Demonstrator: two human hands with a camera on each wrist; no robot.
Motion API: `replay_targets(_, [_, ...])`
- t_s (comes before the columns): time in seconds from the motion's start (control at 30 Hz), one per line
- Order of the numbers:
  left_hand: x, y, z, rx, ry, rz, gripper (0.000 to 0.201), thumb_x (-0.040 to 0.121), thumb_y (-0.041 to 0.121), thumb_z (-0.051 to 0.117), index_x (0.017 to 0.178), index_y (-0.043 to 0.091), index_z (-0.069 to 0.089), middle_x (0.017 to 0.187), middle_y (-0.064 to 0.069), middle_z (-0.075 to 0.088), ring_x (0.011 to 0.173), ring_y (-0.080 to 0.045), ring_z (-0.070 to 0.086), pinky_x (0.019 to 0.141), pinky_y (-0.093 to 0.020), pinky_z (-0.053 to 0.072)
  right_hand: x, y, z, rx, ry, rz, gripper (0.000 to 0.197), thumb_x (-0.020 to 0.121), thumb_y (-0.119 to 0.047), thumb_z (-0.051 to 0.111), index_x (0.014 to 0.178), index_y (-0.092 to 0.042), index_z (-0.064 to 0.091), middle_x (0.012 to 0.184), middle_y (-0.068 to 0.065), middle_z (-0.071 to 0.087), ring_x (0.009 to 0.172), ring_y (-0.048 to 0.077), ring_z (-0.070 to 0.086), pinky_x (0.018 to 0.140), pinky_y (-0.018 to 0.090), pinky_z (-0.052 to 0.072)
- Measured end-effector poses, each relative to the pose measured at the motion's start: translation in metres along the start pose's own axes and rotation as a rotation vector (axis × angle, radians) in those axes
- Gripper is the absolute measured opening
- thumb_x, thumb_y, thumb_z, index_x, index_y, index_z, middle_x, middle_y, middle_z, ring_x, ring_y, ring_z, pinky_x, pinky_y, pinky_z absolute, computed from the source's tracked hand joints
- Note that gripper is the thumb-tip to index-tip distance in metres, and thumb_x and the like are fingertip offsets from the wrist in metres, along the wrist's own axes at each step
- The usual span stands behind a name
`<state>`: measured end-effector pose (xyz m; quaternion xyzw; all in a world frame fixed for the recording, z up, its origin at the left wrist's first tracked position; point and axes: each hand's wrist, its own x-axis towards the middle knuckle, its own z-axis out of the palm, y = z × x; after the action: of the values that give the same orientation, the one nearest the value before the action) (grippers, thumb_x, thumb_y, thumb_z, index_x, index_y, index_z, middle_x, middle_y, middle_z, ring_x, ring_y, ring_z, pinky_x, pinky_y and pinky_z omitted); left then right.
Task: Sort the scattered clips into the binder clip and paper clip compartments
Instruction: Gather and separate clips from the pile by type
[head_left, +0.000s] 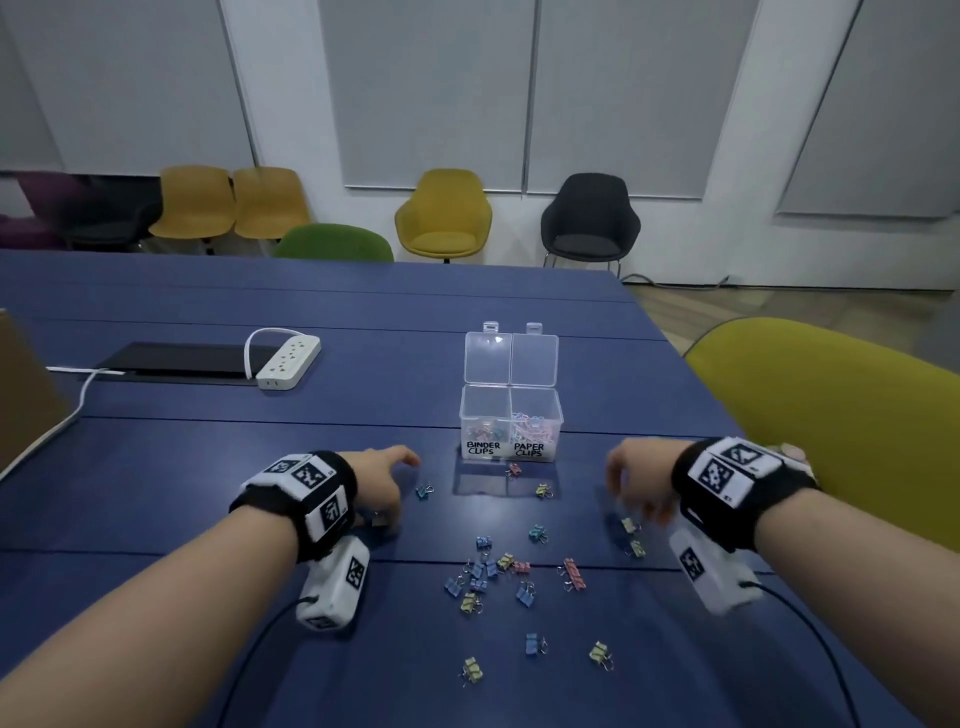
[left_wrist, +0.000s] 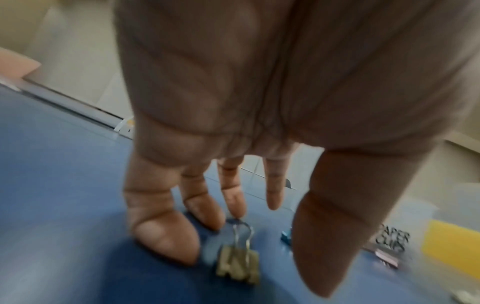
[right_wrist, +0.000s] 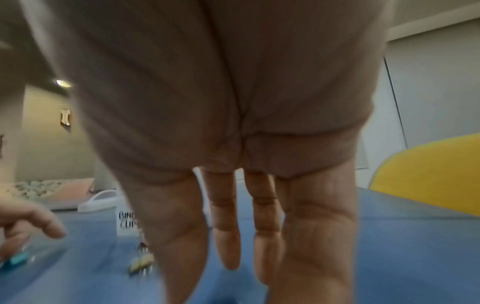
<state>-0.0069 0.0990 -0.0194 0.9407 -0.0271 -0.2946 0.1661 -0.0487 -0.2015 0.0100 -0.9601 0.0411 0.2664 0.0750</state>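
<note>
A clear two-compartment box (head_left: 511, 410) stands open mid-table, labelled BINDER CLIPS on the left and PAPER CLIPS on the right, with clips in both halves. Several coloured binder clips (head_left: 488, 571) lie scattered on the blue table in front of it. My left hand (head_left: 387, 499) reaches down left of the box. Its fingers (left_wrist: 166, 246) are straight and spread around a yellow binder clip (left_wrist: 237, 261), with one fingertip at the clip's wire handle. My right hand (head_left: 636, 493) hangs over a yellow clip (head_left: 629, 525), and its fingers (right_wrist: 226, 246) are straight and hold nothing.
A blue clip (head_left: 424, 491) lies between my left hand and the box. A white power strip (head_left: 288, 361) and a black panel (head_left: 176, 361) sit at the far left. A yellow-green chair (head_left: 831, 415) stands at the table's right edge.
</note>
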Motion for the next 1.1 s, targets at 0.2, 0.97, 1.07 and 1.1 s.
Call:
replay_targets(0.2, [-0.009, 0.018, 0.021, 0.120, 0.056, 0.142, 0.041, 0.076, 0.010, 0.066, 0.111, 0.028, 0.055, 0.113, -0.007, 0.060, 0.066, -0.020, 0.056, 0.060, -0.029, 0.051, -0.016, 0.004, 0.038, 0.008, 0.021, 0.026, 0.032, 0.074, -0.016, 0.070, 0.093, -0.019, 0.045, 0.072, 0.004, 0.064, 0.047, 0.019, 0.057, 0.051, 0.027, 0.050])
replay_targets(0.97, [-0.034, 0.048, 0.066, 0.281, 0.202, 0.372, 0.015, 0.083, 0.005, 0.054, 0.083, 0.020, 0.057, 0.080, 0.004, 0.056, 0.078, -0.016, 0.053, 0.074, -0.027, 0.049, -0.037, -0.050, 0.063, -0.266, 0.175, -0.257, 0.019, 0.085, -0.004, 0.055, 0.072, -0.017, 0.051, 0.090, 0.003, 0.054, 0.084, 0.021, 0.050, 0.070, 0.026, 0.039])
replay_targets(1.07, [-0.034, 0.049, 0.065, 0.305, 0.197, 0.359, 0.016, 0.084, 0.004, 0.052, 0.084, 0.020, 0.057, 0.086, 0.002, 0.057, 0.081, -0.016, 0.053, 0.081, -0.029, 0.051, -0.037, -0.045, 0.064, -0.271, 0.183, -0.240, 0.033, 0.085, -0.004, 0.053, 0.062, -0.021, 0.038, 0.090, 0.003, 0.052, 0.083, 0.020, 0.048, 0.070, 0.025, 0.037])
replay_targets(1.1, [-0.034, 0.049, 0.065, 0.298, 0.195, 0.358, 0.016, 0.085, 0.004, 0.052, 0.085, 0.020, 0.057, 0.087, 0.002, 0.057, 0.081, -0.016, 0.052, 0.081, -0.029, 0.050, -0.036, -0.043, 0.065, -0.262, 0.183, -0.236, 0.033, 0.085, -0.004, 0.052, 0.061, -0.021, 0.037, 0.090, 0.003, 0.053, 0.083, 0.021, 0.047, 0.069, 0.025, 0.037])
